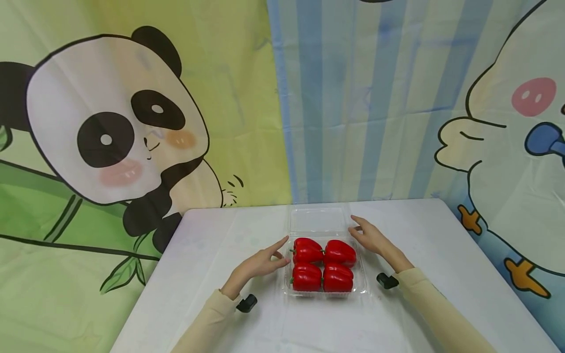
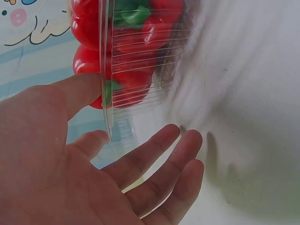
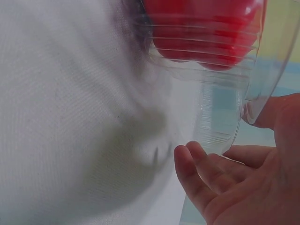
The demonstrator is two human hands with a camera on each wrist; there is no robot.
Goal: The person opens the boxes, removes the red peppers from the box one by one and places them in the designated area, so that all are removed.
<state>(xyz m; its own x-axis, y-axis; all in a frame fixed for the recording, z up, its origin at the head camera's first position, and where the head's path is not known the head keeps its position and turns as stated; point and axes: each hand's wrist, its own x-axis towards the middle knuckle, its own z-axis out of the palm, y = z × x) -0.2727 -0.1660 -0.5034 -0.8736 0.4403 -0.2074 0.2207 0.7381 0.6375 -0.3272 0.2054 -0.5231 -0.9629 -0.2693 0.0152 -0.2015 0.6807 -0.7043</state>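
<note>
White table [image 1: 220,230]; left hand [image 1: 261,263] and right hand [image 1: 374,240], both relaxed, flank a likely flimsy box [image 1: 360,282], best held by its rim [image 2: 107,56].

The background is formed by printed cloth [image 1: 247,157]. At 10 o'clock a large panda [image 1: 123,147] is drawn on a yellow-green panel [image 1: 243,88], with leaves [image 1: 119,278] printed at 8 o'clock. At 1 o'clock a striped panel [image 1: 353,98] is seen in blue and cream; at 3 o'clock a white cartoon figure [image 1: 516,191] with a pink cheek [image 1: 534,96] is shown. A white tabletop [image 1: 410,220], marked by soft shadows [image 3: 124,154], is set at 6 o'clock.
</note>
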